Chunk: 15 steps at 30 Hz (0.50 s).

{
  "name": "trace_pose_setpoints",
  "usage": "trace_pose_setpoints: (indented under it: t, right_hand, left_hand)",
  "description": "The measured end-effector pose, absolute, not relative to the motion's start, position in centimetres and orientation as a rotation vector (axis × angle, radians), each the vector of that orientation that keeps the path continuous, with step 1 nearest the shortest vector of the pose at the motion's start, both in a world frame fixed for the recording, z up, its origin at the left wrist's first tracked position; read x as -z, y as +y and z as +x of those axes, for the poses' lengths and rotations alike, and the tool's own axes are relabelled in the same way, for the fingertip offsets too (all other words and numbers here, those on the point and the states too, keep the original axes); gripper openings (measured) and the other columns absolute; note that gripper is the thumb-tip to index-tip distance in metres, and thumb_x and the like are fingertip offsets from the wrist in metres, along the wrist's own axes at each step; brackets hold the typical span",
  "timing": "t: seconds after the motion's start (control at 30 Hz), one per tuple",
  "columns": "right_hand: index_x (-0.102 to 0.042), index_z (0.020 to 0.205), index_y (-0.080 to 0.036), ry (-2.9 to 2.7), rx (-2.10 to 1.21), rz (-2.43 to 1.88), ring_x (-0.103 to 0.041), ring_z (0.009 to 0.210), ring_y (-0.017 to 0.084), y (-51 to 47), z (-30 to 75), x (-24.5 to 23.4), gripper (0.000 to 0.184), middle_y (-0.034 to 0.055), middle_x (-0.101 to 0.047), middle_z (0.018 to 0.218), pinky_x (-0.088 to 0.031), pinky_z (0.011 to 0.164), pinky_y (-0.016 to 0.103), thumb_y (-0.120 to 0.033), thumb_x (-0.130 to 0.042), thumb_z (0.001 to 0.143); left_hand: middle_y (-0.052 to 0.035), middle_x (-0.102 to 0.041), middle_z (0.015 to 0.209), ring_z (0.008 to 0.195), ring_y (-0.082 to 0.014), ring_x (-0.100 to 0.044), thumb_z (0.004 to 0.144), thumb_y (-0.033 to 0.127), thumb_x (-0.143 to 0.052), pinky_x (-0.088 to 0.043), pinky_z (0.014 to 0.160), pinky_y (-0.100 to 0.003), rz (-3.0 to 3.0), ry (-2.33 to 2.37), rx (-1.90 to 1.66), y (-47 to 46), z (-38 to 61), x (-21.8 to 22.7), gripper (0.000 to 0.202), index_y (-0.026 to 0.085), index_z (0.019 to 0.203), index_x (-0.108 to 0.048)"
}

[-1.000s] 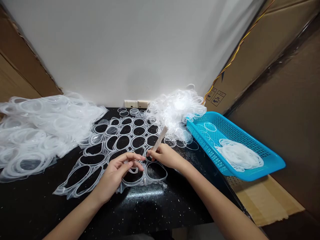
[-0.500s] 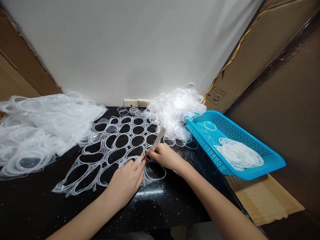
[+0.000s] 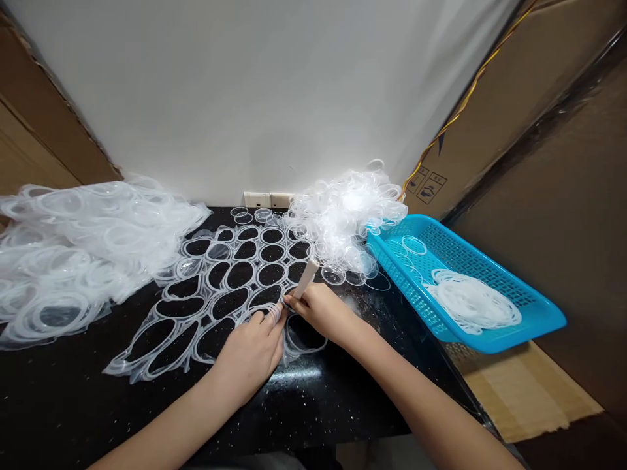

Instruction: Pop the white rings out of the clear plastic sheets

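Observation:
A clear plastic sheet of joined rings (image 3: 230, 287) lies flat on the black worktop (image 3: 304, 405). My left hand (image 3: 252, 352) rests palm down on its near edge, fingers together, with a clear ring around the index finger. My right hand (image 3: 318, 310) is closed in a pinch on a pale stick-like tool (image 3: 304, 279), whose lower tip touches the sheet right beside my left fingertips.
A big heap of clear ring sheets (image 3: 78, 254) fills the left side. A pile of loose clear rings (image 3: 345, 219) sits at the back. A blue basket (image 3: 539, 320) at the right holds more rings (image 3: 473, 303). Cardboard boxes (image 3: 539, 130) stand right; a white wall behind.
My left hand, first raised with fingers apart, has come down flat onto the sheet. My right hand with the tool has shifted slightly toward my left fingertips.

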State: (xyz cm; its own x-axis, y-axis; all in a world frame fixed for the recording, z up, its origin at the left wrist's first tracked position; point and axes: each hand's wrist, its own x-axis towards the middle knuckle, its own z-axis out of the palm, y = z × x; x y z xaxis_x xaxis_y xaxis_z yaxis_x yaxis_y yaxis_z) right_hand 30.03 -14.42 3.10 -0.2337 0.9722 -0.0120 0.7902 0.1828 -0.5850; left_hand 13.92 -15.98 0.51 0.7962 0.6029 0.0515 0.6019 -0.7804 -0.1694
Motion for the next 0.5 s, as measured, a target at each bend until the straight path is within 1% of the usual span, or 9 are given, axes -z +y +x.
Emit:
trace_pose_setpoints:
  t: [0.1, 0.2, 0.27, 0.37, 0.43, 0.5]
  right_hand:
    - [-0.06, 0.067, -0.012, -2.134, -0.65, -1.7, -0.049, 0.058, 0.01, -14.6, 29.8, -2.7, 0.027, 0.0043, -0.058, 0.065, -0.03, 0.053, 0.021, -0.023, -0.045, 0.087]
    - [-0.062, 0.072, -0.013, -2.194, -0.52, -1.713, -0.051, 0.062, 0.012, -14.9, 29.4, -2.2, 0.028, 0.0056, -0.059, 0.071, -0.033, 0.055, 0.022, -0.024, -0.043, 0.088]
    - [-0.062, 0.078, -0.013, -2.266, -0.388, -1.703, -0.054, 0.069, 0.014, -15.2, 29.0, -1.9, 0.024, 0.0072, -0.061, 0.077, -0.035, 0.059, 0.023, -0.02, -0.042, 0.088]
    - [-0.062, 0.088, -0.012, -2.327, -0.206, -1.755, -0.055, 0.08, 0.019, -15.5, 28.7, -1.7, 0.018, 0.0102, -0.062, 0.084, -0.039, 0.065, 0.026, -0.01, -0.045, 0.084]
    - [-0.062, 0.092, -0.011, -2.303, -0.17, -1.793, -0.056, 0.084, 0.021, -15.1, 29.3, -1.7, 0.02, 0.0117, -0.062, 0.087, -0.041, 0.069, 0.027, -0.007, -0.044, 0.083]
    - [-0.062, 0.097, -0.011, -2.2, -0.193, -1.792, -0.057, 0.085, 0.021, -14.4, 30.6, -2.0, 0.024, 0.0125, -0.063, 0.09, -0.042, 0.071, 0.028, -0.009, -0.042, 0.085]
  left_hand:
    - [-0.0156, -0.054, 0.121, 0.085, -0.023, -0.058, 0.084, 0.015, -0.032, -0.048, 0.071, -0.036, -2.801, -0.961, -0.014, -15.9, 14.0, -0.5, 0.042, 0.009, 0.123, -0.047]
    - [-0.0157, -0.055, 0.119, 0.084, -0.0227, -0.057, 0.083, 0.015, -0.032, -0.048, 0.068, -0.035, -2.829, -0.99, 0.008, -15.9, 13.9, -0.3, 0.042, 0.009, 0.122, -0.046]
    - [-0.0142, -0.058, 0.115, 0.082, -0.0214, -0.058, 0.082, 0.015, -0.034, -0.049, 0.066, -0.033, -2.87, -1.082, 0.066, -15.8, 13.9, -0.2, 0.043, 0.01, 0.123, -0.045]
    - [-0.0113, -0.061, 0.108, 0.081, -0.0198, -0.058, 0.08, 0.015, -0.036, -0.05, 0.066, -0.031, -2.917, -1.189, 0.151, -15.9, 13.9, -0.1, 0.043, 0.012, 0.122, -0.046]
    - [-0.0127, -0.058, 0.114, 0.082, -0.0207, -0.058, 0.081, 0.016, -0.036, -0.05, 0.066, -0.033, -2.884, -1.167, 0.152, -16.0, 13.9, -0.1, 0.042, 0.012, 0.122, -0.047]
    - [-0.0146, -0.054, 0.122, 0.083, -0.0222, -0.058, 0.083, 0.018, -0.034, -0.05, 0.068, -0.036, -2.818, -1.112, 0.128, -16.1, 13.9, 0.0, 0.042, 0.011, 0.122, -0.046]
